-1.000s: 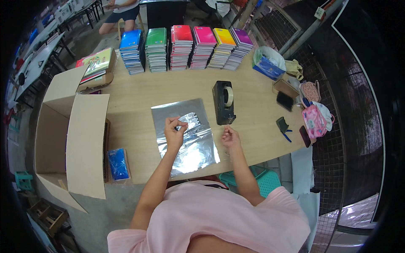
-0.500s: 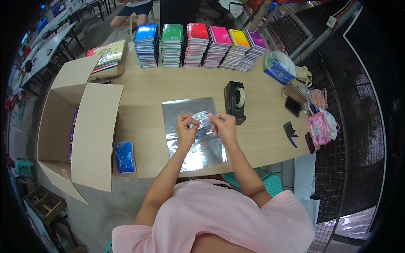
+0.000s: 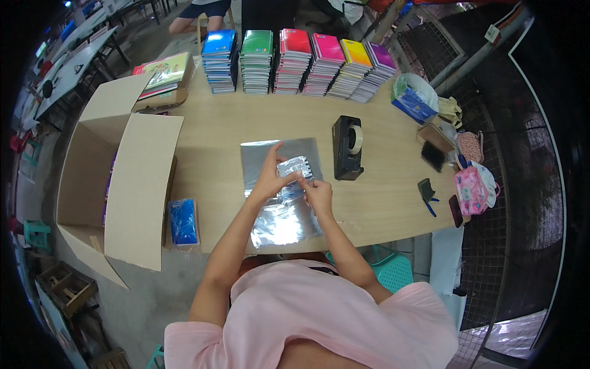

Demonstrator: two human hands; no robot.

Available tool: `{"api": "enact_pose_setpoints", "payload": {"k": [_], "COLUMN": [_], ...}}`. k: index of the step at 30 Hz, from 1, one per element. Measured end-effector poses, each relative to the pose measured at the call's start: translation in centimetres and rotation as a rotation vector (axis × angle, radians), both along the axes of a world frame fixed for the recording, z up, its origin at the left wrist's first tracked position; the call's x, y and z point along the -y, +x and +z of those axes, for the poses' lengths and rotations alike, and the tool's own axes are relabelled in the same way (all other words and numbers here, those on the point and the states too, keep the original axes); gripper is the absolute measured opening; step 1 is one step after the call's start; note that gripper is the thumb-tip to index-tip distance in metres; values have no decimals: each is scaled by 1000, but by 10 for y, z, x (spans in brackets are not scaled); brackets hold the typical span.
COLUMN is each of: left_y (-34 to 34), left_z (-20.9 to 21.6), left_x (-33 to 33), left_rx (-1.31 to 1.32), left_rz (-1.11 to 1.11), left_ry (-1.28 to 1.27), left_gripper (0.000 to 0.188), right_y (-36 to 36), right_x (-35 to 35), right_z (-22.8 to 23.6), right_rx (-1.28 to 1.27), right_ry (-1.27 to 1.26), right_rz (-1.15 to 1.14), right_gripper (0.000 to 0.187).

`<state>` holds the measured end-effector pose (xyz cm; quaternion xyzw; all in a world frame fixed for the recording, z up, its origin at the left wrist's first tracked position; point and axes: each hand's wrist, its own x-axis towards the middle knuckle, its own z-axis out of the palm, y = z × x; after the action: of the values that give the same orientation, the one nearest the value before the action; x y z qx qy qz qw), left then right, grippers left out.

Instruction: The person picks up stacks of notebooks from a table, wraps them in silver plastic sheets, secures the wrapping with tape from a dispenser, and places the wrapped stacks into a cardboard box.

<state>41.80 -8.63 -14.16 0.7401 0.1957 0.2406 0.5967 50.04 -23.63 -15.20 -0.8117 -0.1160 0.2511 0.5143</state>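
Observation:
A small, shiny silvery packet (image 3: 294, 166) with dark marks along its right edge is held above the middle of the table. My left hand (image 3: 269, 178) grips it from the left, the thumb across its lower part. At its lower right corner the fingers of my right hand (image 3: 318, 195) are pinched together; what exactly lies between them is hidden. Under both hands is a stack of clear, glossy plastic sheets or bags (image 3: 253, 161), flat on the table. A black tape dispenser (image 3: 345, 154) with a roll of tape stands just right of them.
Notebook stacks in several colours (image 3: 256, 71) line the far edge. On the left are an open cardboard box (image 3: 136, 197) and a blue wrapped pack (image 3: 183, 222). A lined blue bin (image 3: 413, 106), brush (image 3: 432, 156), blue-handled tool (image 3: 428, 203) and pink pouch (image 3: 472, 190) lie right.
My left hand has turned and spread around the packet, which now lies flatter with its face up. My right hand has moved down to the packet's lower corner. The view has shifted slightly.

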Motion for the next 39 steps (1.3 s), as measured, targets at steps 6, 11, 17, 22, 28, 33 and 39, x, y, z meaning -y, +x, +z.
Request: {"api": "enact_pose_setpoints", "payload": {"k": [6, 11, 17, 22, 28, 33, 39], "left_y": [31, 7, -11, -4, -32, -25, 3], "left_z": [61, 44, -28, -35, 82, 87, -58], "left_x": [7, -20, -18, -17, -44, -52, -25], "left_rx": [-447, -69, -86, -78, -79, 213, 132], "left_rz": [-288, -19, -64, 36, -174, -22, -139], "left_ry": [732, 163, 184, 182, 1024, 592, -183], "left_gripper": [96, 95, 94, 90, 61, 69, 119], "right_y": [6, -18, 54, 73, 83, 116, 41], "right_x": [21, 18, -17, -14, 2, 11, -39], "right_z": [-64, -18, -2, -40, 102, 77, -39], "right_rx": [275, -610, 61, 178, 1130, 325, 28], "right_ry": [-281, 374, 356, 373, 113, 677, 630], "right_rz": [324, 276, 449, 544, 910, 297, 509], "right_gripper": [48, 38, 92, 100, 66, 53, 116]}}
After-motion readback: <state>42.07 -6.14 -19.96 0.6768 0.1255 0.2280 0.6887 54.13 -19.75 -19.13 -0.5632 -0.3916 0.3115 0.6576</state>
